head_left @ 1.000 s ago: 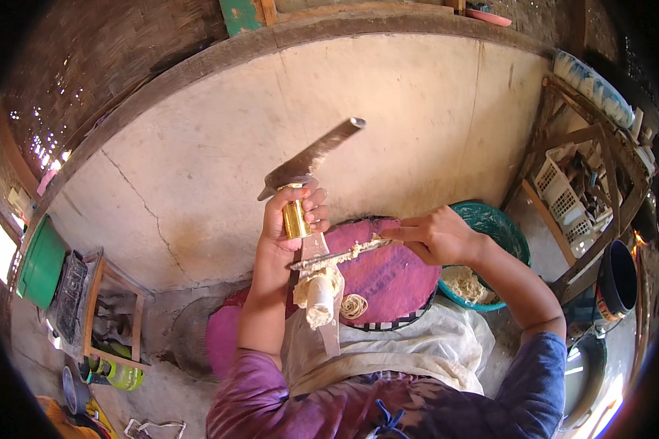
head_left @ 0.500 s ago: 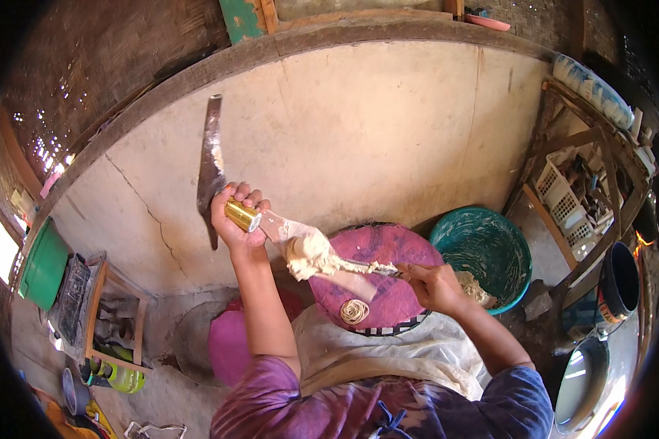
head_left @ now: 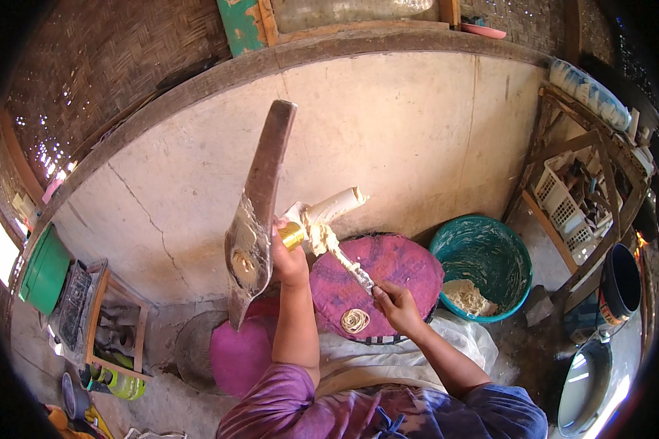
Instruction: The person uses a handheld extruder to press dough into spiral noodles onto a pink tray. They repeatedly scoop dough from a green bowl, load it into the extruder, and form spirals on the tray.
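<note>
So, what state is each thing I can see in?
Left hand: closed around golden cylinder
Golden cylinder: gripped
Right hand: closed on scraper
Scraper: caked with dough
Green basin: open, smeared, holding dough
Coil: lying on pink mat
Pink mat: stained
Wall: cracked
Black bucket: open-topped

Compared with earlier, now points the white tube (head_left: 338, 205) toward the wall (head_left: 388, 110), turns the metal crossbar (head_left: 258, 205) broadside, shifts the left hand (head_left: 289, 263) lower, moves the right hand (head_left: 397, 301) leftward, and slants the dough-coated blade (head_left: 361, 276) down to the right.
</note>
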`<state>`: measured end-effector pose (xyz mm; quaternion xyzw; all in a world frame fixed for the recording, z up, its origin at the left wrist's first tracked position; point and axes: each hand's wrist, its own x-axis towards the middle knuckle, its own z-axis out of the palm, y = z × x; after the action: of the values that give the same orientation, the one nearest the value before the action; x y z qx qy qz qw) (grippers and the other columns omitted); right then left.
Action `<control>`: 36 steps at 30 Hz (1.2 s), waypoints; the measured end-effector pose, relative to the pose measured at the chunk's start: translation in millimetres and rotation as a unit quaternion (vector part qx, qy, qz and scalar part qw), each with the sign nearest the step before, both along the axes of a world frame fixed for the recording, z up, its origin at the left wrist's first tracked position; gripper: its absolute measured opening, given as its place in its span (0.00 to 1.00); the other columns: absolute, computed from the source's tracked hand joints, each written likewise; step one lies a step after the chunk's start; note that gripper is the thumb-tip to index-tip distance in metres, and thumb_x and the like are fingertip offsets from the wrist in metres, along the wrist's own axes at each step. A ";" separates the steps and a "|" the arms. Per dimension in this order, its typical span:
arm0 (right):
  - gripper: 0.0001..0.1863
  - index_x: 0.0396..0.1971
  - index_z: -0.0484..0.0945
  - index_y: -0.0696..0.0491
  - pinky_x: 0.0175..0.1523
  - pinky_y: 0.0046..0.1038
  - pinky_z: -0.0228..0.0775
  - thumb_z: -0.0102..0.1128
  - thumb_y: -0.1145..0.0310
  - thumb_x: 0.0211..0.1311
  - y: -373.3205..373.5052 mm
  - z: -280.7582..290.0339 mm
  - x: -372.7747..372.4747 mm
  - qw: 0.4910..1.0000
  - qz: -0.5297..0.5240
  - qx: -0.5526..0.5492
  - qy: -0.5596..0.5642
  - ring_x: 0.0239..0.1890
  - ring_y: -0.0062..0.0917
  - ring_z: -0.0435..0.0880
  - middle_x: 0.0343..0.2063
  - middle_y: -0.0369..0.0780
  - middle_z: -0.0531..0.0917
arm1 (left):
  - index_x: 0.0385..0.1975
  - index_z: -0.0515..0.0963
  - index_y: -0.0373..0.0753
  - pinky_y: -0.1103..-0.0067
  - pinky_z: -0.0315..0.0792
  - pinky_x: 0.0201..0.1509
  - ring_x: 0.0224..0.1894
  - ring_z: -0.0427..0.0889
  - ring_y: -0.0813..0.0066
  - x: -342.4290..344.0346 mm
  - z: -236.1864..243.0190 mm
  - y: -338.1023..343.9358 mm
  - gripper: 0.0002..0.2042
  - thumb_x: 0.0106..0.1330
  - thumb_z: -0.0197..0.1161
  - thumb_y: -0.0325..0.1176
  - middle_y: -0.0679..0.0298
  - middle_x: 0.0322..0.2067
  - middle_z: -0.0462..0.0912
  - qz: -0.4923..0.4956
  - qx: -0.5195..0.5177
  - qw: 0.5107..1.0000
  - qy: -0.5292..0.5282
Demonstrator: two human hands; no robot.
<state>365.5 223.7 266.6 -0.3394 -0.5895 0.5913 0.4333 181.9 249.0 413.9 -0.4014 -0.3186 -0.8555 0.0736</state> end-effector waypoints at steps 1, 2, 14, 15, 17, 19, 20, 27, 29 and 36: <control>0.15 0.50 0.78 0.60 0.33 0.18 0.61 0.52 0.67 0.72 -1.7 0.8 0.1 1.000 -0.007 -0.012 -0.010 0.30 0.11 0.67 0.27 0.28 0.73 | 0.32 0.67 0.40 0.79 0.64 0.36 0.33 0.67 0.77 -3.8 -7.6 3.4 0.07 0.67 0.50 0.36 0.66 0.28 0.65 0.034 -0.012 0.999 0.003; 0.15 0.49 0.78 0.60 0.33 0.18 0.60 0.51 0.67 0.72 -3.2 1.8 0.2 1.000 0.009 -0.012 0.007 0.29 0.11 0.66 0.26 0.27 0.73 | 0.33 0.67 0.40 0.80 0.65 0.36 0.33 0.67 0.77 -8.4 -15.5 6.9 0.07 0.67 0.49 0.37 0.66 0.29 0.65 0.033 -0.022 0.998 0.051; 0.16 0.55 0.74 0.57 0.28 0.18 0.61 0.50 0.69 0.72 -6.3 43.6 30.7 0.991 -0.095 0.096 -0.014 0.24 0.13 0.69 0.23 0.32 0.73 | 0.36 0.78 0.31 0.72 0.73 0.41 0.35 0.79 0.64 -42.8 -33.6 23.3 0.07 0.60 0.63 0.26 0.57 0.32 0.81 0.325 -0.125 0.854 0.386; 0.16 0.55 0.74 0.58 0.30 0.20 0.64 0.51 0.71 0.71 -8.1 50.9 30.1 0.981 -0.121 0.143 -0.044 0.25 0.15 0.73 0.23 0.35 0.76 | 0.37 0.78 0.32 0.71 0.74 0.41 0.34 0.80 0.64 -40.1 -32.4 23.5 0.09 0.57 0.66 0.26 0.57 0.32 0.81 0.297 -0.125 0.853 0.412; 0.18 0.55 0.75 0.56 0.33 0.30 0.74 0.54 0.75 0.65 -12.6 71.1 32.6 0.938 -0.179 0.279 -0.101 0.30 0.29 0.85 0.30 0.48 0.84 | 0.37 0.78 0.35 0.71 0.74 0.39 0.33 0.80 0.63 -37.9 -30.1 24.8 0.14 0.49 0.71 0.26 0.58 0.30 0.80 0.092 -0.221 0.916 0.323; 0.19 0.55 0.75 0.54 0.32 0.35 0.75 0.55 0.74 0.63 -15.5 98.5 39.3 0.889 -0.163 0.346 -0.251 0.30 0.35 0.85 0.32 0.48 0.84 | 0.34 0.78 0.38 0.69 0.75 0.37 0.33 0.81 0.59 -38.2 -29.1 25.2 0.14 0.49 0.71 0.31 0.59 0.30 0.80 0.149 -0.266 0.875 0.377; 0.20 0.55 0.76 0.52 0.32 0.37 0.76 0.56 0.74 0.61 -15.8 113.7 42.4 0.861 -0.140 0.345 -0.346 0.30 0.38 0.86 0.34 0.49 0.84 | 0.34 0.78 0.38 0.69 0.76 0.37 0.33 0.82 0.57 -39.0 -29.2 24.6 0.14 0.48 0.72 0.32 0.59 0.31 0.81 0.187 -0.291 0.843 0.413; 0.18 0.47 0.80 0.45 0.24 0.29 0.72 0.57 0.67 0.55 14.1 180.8 65.6 0.572 -0.119 0.595 -0.553 0.22 0.28 0.81 0.22 0.35 0.79 | 0.30 0.73 0.42 0.67 0.73 0.29 0.28 0.80 0.59 -38.3 -36.4 15.7 0.08 0.57 0.59 0.39 0.61 0.26 0.76 0.114 -0.324 0.752 0.563; 0.20 0.48 0.79 0.46 0.25 0.27 0.72 0.56 0.68 0.53 14.5 170.0 50.7 0.533 -0.074 0.629 -0.561 0.22 0.26 0.80 0.21 0.33 0.77 | 0.29 0.73 0.43 0.67 0.74 0.28 0.27 0.80 0.59 -28.4 -45.4 13.5 0.10 0.55 0.62 0.41 0.60 0.25 0.76 0.054 -0.289 0.779 0.553; 0.22 0.49 0.78 0.48 0.25 0.27 0.71 0.57 0.72 0.51 -2.1 152.2 72.3 0.588 -0.078 0.613 -0.522 0.21 0.25 0.78 0.21 0.33 0.75 | 0.37 0.80 0.42 0.67 0.77 0.39 0.35 0.82 0.57 -49.8 -68.5 9.0 0.14 0.51 0.69 0.37 0.58 0.32 0.82 0.036 -0.390 0.760 0.519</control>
<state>437.8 221.6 418.7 -0.2882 -0.9088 -0.2246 0.2015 132.0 258.0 345.4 -0.7662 -0.5518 -0.3152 0.0958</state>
